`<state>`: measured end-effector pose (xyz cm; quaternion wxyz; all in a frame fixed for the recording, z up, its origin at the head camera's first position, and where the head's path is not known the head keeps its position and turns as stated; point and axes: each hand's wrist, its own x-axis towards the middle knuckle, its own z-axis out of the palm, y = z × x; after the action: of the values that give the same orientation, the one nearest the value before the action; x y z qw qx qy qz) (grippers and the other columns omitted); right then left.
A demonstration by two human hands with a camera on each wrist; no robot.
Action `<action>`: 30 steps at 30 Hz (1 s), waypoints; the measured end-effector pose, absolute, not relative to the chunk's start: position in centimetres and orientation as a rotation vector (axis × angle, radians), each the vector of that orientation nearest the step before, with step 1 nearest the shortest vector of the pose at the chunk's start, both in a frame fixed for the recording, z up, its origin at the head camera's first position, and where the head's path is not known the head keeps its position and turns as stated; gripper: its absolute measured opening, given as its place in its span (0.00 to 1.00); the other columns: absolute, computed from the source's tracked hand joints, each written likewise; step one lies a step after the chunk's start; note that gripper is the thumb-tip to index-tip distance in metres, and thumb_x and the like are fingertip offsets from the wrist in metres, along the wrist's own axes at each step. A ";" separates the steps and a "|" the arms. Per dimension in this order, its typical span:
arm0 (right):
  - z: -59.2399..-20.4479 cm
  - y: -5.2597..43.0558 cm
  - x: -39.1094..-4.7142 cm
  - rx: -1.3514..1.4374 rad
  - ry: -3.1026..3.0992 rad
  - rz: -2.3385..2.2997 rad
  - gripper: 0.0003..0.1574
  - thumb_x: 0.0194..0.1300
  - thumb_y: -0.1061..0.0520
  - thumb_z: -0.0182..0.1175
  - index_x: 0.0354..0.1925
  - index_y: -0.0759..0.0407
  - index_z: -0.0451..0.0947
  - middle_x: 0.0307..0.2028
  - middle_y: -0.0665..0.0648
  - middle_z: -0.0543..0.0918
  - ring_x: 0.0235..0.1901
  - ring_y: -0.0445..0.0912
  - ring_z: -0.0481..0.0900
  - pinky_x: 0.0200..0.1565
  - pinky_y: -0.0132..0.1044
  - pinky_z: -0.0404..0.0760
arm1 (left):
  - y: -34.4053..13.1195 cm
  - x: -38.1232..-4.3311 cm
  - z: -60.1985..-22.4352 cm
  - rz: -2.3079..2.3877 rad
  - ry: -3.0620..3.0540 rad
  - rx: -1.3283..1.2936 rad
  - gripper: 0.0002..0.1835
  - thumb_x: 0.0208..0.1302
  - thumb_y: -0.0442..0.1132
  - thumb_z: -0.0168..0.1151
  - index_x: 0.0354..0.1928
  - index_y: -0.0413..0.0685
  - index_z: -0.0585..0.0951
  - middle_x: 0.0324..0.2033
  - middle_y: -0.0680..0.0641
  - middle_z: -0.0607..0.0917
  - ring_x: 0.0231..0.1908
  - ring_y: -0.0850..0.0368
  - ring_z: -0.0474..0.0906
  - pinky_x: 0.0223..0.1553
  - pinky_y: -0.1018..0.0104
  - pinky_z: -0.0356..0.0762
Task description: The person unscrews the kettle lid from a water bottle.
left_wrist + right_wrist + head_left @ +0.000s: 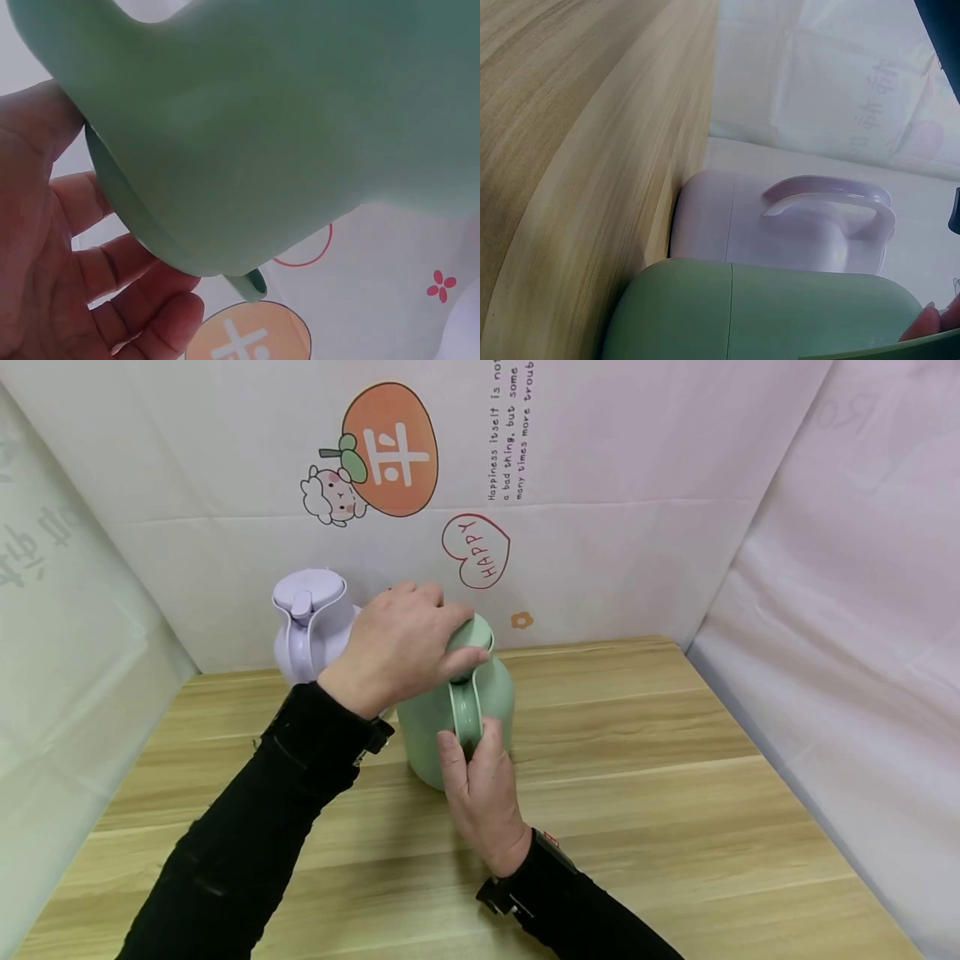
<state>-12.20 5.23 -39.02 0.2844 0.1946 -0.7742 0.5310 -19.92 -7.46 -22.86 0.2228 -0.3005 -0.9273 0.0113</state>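
A pale green thermos jug (426, 739) stands upright on the table. My left hand (405, 643) reaches over its top and grips the lid (474, 633), thumb on the near side. Close up in the left wrist view, the fingers (124, 259) curl about the rim of the green top, near a small spout (247, 286). With thumb and fingers on either side, my right hand (487, 802) holds the jug's handle (467, 706). Only its fingertips (922, 324) show in the right wrist view, at the jug's upper end.
Left of the green jug and slightly behind it stands a lavender thermos jug (309, 589), partly covered by my left hand. The wood-grain table (637, 777) ends at a printed white cloth backdrop (615, 527). White cloth also hangs along both sides.
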 end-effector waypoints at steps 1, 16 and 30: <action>-39.0 5.2 -12.2 0.522 -2.069 1.418 0.19 0.83 0.50 0.50 0.55 0.65 0.64 0.26 0.50 0.66 0.25 0.40 0.66 0.28 0.33 0.70 | -7.4 -20.0 -22.9 0.042 -2.553 -0.826 0.29 0.70 0.68 0.59 0.53 0.52 0.87 0.36 0.45 0.82 0.35 0.46 0.77 0.39 0.54 0.77; -39.0 5.2 -12.2 0.521 -2.070 1.408 0.18 0.83 0.52 0.52 0.56 0.66 0.64 0.29 0.53 0.72 0.28 0.43 0.72 0.31 0.33 0.73 | -6.9 -20.5 -23.5 0.063 -2.430 -0.787 0.33 0.67 0.73 0.59 0.35 0.47 0.82 0.24 0.46 0.74 0.25 0.47 0.72 0.29 0.54 0.72; -39.0 5.3 -12.1 0.510 -2.085 1.406 0.17 0.82 0.53 0.53 0.56 0.65 0.64 0.27 0.50 0.68 0.26 0.41 0.68 0.28 0.32 0.70 | -9.4 -20.7 -22.1 -0.240 -2.715 -0.993 0.30 0.73 0.58 0.54 0.70 0.51 0.77 0.68 0.40 0.76 0.69 0.41 0.70 0.69 0.41 0.68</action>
<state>-12.11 5.27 -38.95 0.2840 0.1906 -0.7791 0.5254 -20.73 -9.44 -22.15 0.1203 -0.3397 -0.9292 -0.0820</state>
